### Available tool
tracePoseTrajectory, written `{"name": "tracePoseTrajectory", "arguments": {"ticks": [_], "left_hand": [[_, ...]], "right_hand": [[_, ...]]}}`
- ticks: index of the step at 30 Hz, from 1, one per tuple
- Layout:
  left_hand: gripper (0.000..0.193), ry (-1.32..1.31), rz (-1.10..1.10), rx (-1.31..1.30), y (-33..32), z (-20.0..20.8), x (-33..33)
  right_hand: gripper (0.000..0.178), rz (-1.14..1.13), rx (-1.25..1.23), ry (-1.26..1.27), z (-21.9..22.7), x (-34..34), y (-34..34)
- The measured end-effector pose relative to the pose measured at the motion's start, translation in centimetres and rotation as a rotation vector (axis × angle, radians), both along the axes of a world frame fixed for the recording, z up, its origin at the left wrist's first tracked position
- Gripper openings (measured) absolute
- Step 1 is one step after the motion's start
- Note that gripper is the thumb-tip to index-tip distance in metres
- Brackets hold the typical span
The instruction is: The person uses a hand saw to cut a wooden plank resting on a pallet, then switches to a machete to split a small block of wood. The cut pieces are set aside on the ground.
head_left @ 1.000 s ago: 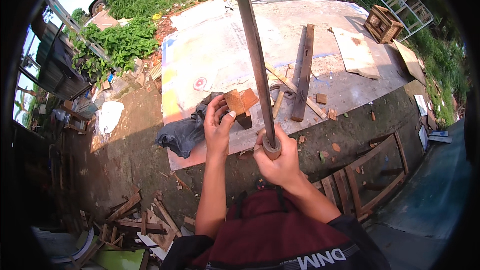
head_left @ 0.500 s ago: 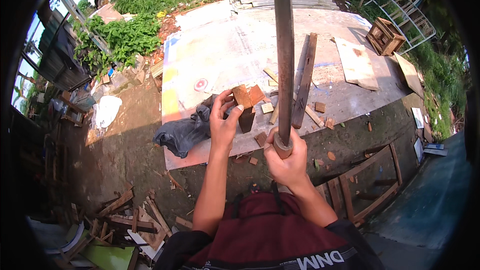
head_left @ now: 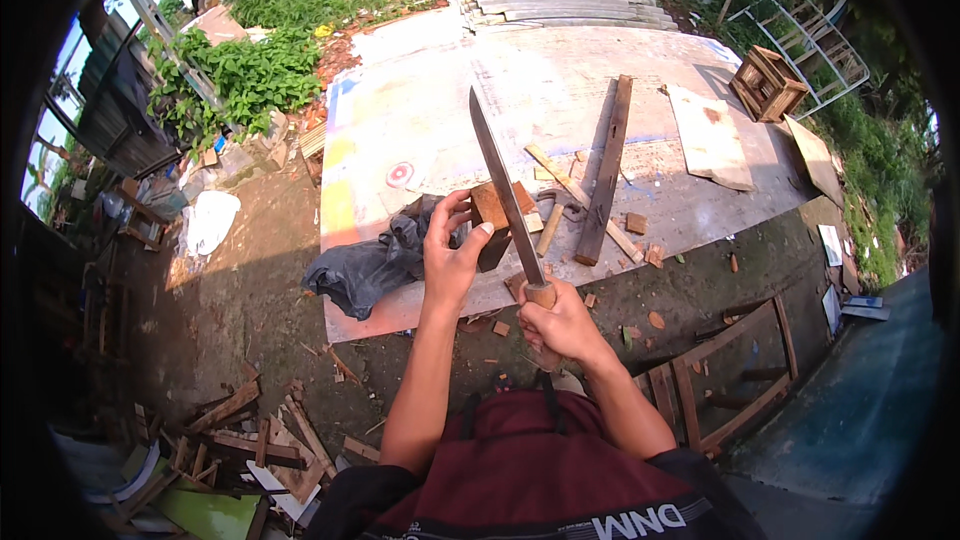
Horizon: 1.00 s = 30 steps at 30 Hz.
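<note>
My left hand (head_left: 452,258) has its fingers and thumb wrapped round the upper part of a wooden block (head_left: 488,206), which stands upright near the front edge of a board-topped work surface (head_left: 440,120). In my right hand (head_left: 560,326) is a machete (head_left: 500,165), gripped by its wooden handle. Its long blade slants up and to the left, passing over the block's right side. Whether blade and block touch, I cannot tell. Beside my left wrist lies a crumpled dark plastic bag (head_left: 365,265). A smaller reddish wood piece (head_left: 525,198) shows partly behind the blade.
Right of the block lie a long dark plank (head_left: 607,170), thin sticks (head_left: 560,175) and a small wood cube (head_left: 635,223). Flat sheets (head_left: 710,137) and a wooden crate (head_left: 768,83) are farther right. Scrap wood (head_left: 270,450) is heaped lower left; a wooden frame (head_left: 735,375) lies lower right.
The machete has come down from its raised position, its tip swinging left, so the blade crosses the block. My right hand has turned and lowered slightly; my left hand stays on the block.
</note>
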State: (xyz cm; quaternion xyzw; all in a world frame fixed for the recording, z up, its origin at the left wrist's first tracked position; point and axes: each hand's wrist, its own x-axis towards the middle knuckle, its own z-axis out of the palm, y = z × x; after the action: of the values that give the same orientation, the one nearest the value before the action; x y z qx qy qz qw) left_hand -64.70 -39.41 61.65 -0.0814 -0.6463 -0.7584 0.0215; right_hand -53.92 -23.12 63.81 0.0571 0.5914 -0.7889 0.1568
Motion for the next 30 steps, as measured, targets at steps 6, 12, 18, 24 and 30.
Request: {"name": "tracePoseTrajectory", "arguments": {"ticks": [6, 12, 18, 24, 30], "left_hand": [[0.055, -0.088, 0.039, 0.089, -0.2, 0.8, -0.2], [0.056, -0.059, -0.008, 0.064, 0.4, 1.0, 0.3], [0.058, 0.025, -0.001, 0.0, 0.3, 0.5, 1.4], [0.056, -0.051, -0.028, 0.075, -0.3, 0.7, 0.6], [0.055, -0.084, -0.007, 0.065, -0.4, 0.8, -0.7]], "right_hand": [[0.01, -0.393, 0.502, 0.744, 4.6, 0.9, -2.3], [0.011, -0.393, 0.592, 0.598, -0.5, -0.3, -2.2], [0.018, -0.16, 0.354, 0.186, -3.4, 0.0, -1.9], [0.026, -0.108, 0.32, 0.169, -1.3, 0.3, -1.5], [0.026, -0.276, 0.637, 0.406, 1.1, 0.3, -2.8]]}}
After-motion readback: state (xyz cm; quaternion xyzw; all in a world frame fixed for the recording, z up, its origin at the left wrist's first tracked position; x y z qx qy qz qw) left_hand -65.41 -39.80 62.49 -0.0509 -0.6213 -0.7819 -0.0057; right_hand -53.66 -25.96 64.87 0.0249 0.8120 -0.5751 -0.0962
